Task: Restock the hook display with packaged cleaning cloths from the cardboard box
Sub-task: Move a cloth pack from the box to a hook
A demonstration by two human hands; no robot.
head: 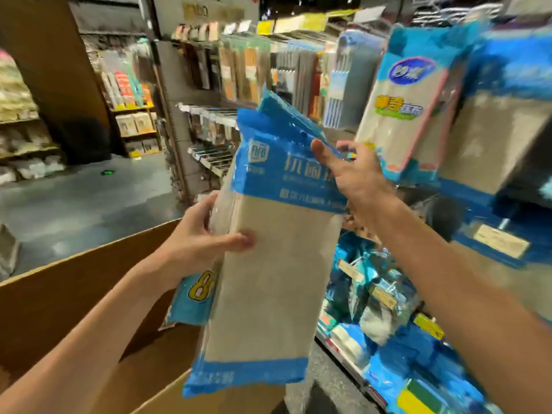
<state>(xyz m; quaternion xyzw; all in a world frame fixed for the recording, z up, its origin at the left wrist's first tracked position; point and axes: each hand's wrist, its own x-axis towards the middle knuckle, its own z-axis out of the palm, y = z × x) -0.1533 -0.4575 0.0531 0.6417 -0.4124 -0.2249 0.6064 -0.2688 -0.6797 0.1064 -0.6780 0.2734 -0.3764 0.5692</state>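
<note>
Grey polished floor, shop aisle, far shelving blurred. Cardboard box low left, open, cut off by frame edge. Cloth pack upright above box, just left of hook display. Left grip curled round pack's left edge. Right grip at pack's blue header, thumb on front, fingers mostly hidden; clamped or not, cannot tell. Second pack half hidden behind first. Print smeared, unreadable.

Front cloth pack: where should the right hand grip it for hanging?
Pinch the pack by its blue top header, from the right, at the right hand. That flap is thin, flat and free; the left hand grips the left edge.
</note>
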